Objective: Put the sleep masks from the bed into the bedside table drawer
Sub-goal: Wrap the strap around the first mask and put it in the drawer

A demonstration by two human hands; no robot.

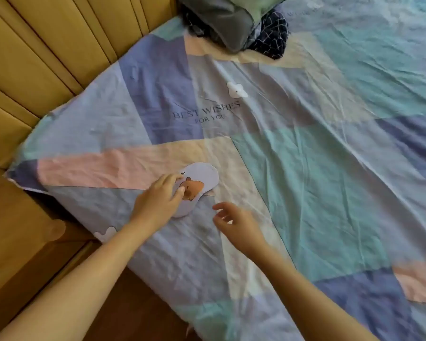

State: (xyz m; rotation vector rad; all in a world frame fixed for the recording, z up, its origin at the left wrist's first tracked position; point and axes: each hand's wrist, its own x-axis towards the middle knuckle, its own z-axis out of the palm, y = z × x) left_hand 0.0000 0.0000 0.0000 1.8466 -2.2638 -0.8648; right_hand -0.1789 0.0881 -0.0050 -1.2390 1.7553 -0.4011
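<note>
- Your left hand [158, 200] rests on the sleep mask [197, 185], fingers [169, 179] curled over its near-left end, fingertips pressing the fabric; whether a thumb is hooked under the edge you cannot tell.
- Your right hand [234, 222] hovers just right of the sleep mask, not touching it, fingers loosely spread and half curled, holding nothing.
- Sleep mask lies flat on the bed [305, 193], near the bed's left edge, on the seam between a pink patch and a lilac patch.
- Mask looks pale lilac, rounded double-lobe outline, brown cartoon animal printed in the middle, small dark lettering near its upper rim; left lobe hidden under your hand.
- Left of the mask the sheet drops off at the bed's edge; a wooden bedside table [22, 242] sits just beyond, close to that corner.
- Padded yellow headboard [59, 57] runs well up-left of the mask.
- Right of and beyond the mask: wide flat sheet, only wrinkles.
- Small white cloud-shaped item [236, 91] lies well beyond the mask, above the "BEST WISHES" print.
- Grey pillow [221, 23] and dark checked cloth [272, 36] bunch far beyond the mask by the headboard.
</note>
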